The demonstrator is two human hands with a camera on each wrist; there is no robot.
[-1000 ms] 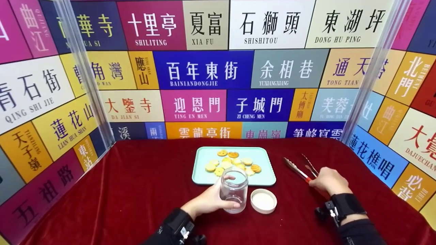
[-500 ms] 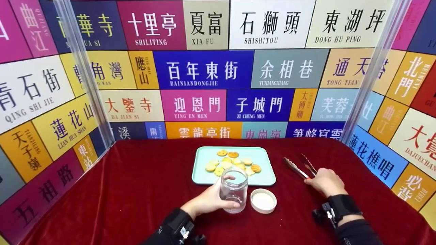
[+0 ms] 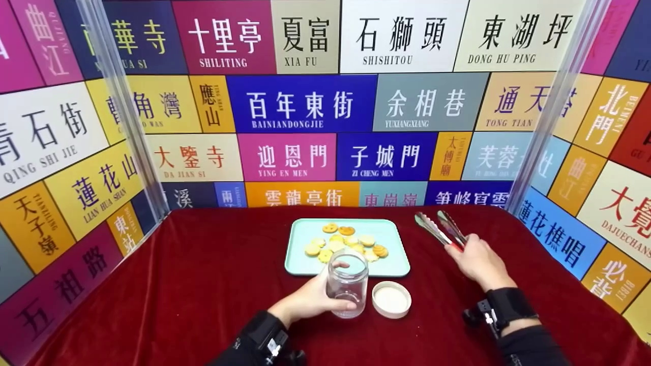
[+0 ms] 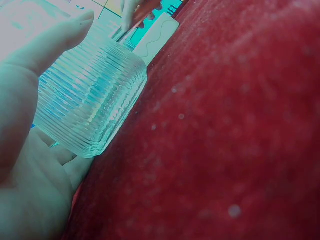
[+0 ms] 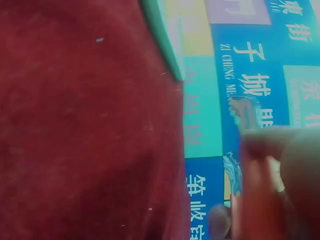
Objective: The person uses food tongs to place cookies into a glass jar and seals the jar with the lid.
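Observation:
In the head view my left hand (image 3: pixel 307 299) grips an upright glass jar (image 3: pixel 348 287), thumb across its near side. The mouth of the jar is uncovered and nothing shows inside. Ribbed glass appears close up on the jar (image 4: pixel 95 95) in the left wrist view. My right hand (image 3: pixel 480 262) holds metal tongs (image 3: pixel 432 227) with red handles, their two tips spread apart and raised toward the back right. Blurred fingers partly cover the tongs (image 5: pixel 257 195) in the right wrist view. A mint-green tray (image 3: pixel 299 239) bears several cookies (image 3: pixel 335 246) behind the jar.
A round pale lid (image 3: pixel 391 300) lies just right of the jar. Dark red cloth (image 3: pixel 203 284) covers the table. Panels with printed characters (image 3: pixel 305 104) stand around the back and sides, with clear upright posts (image 3: pixel 544 117) at the corners.
My right hand has lifted the tongs and moved them slightly left and away from me. The left hand and the jar keep their place.

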